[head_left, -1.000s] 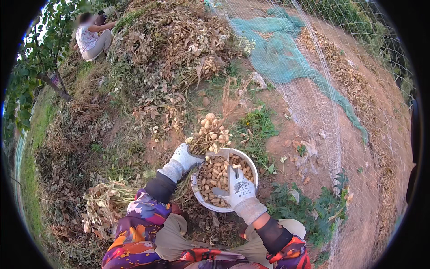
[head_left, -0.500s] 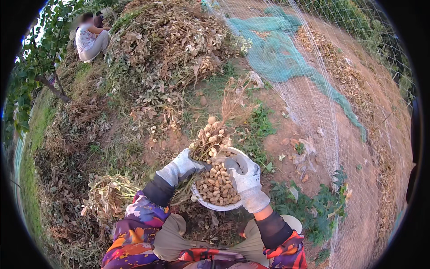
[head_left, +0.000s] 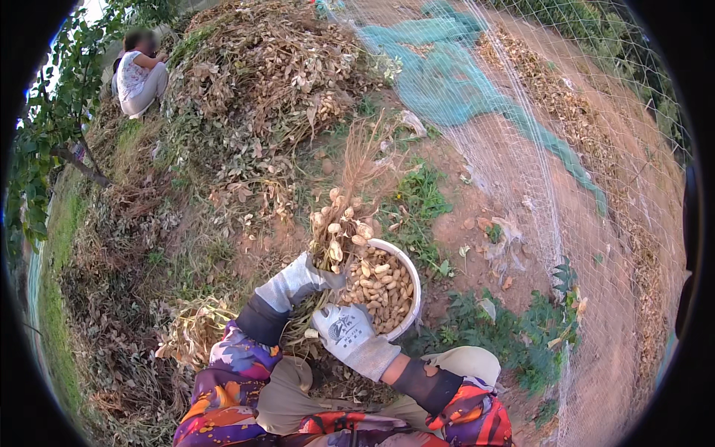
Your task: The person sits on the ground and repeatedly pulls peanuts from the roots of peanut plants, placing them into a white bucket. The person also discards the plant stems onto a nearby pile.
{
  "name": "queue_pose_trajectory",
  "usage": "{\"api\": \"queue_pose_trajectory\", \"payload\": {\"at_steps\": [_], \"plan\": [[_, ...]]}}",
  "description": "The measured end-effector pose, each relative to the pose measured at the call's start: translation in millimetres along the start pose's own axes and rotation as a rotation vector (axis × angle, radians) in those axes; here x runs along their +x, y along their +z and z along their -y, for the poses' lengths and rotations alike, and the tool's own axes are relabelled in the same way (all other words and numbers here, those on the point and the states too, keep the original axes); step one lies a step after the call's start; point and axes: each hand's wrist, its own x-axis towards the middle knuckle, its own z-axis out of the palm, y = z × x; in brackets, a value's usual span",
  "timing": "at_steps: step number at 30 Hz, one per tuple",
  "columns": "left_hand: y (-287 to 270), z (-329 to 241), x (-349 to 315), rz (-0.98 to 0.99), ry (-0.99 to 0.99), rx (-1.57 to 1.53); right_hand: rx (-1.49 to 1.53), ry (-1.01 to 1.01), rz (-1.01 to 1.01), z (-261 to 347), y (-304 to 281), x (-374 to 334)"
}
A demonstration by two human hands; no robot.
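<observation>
Bare soil (head_left: 450, 231), green weeds (head_left: 421, 191) and a big heap of dried plants (head_left: 257, 86) make up the ground, with teal netting (head_left: 447, 86) beyond and 1 other person (head_left: 141, 78) crouching at the upper left. Nearer, a white bucket (head_left: 417, 290) stands in front of the wearer, holding many loose peanuts (head_left: 383, 294). The gloved left hand (head_left: 299, 281) is wrapped around the stems of a peanut bunch (head_left: 334, 228), its pods fanned out by the bucket's far left edge. At the near left rim, the gloved right hand (head_left: 346, 331) has its back to the camera, fingers bent; whether they pinch anything is hidden.

Stripping pods off the bunch appears to be the step in hand, with plenty left attached. Next, it likely calls for a steady left hold while the right reaches up and pulls pods loose over the bucket.
</observation>
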Motion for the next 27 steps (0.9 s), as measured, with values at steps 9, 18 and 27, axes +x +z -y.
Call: {"api": "queue_pose_trajectory", "payload": {"at_steps": [9,18,27], "plan": [[-4.5,0.1,-2.1,-0.041,-0.034,-0.141,-0.125,-0.54,-0.3,30.0,-21.2,-21.4],[-11.4,5.3,-4.9,-0.073,-0.015,0.105,0.872,0.401,-0.661,-30.2,-67.5,-0.3],[-2.1,-19.7,-23.9,-0.032,-0.09,-0.003,0.542,0.231,-0.178,-41.3,-54.8,6.1]]}}
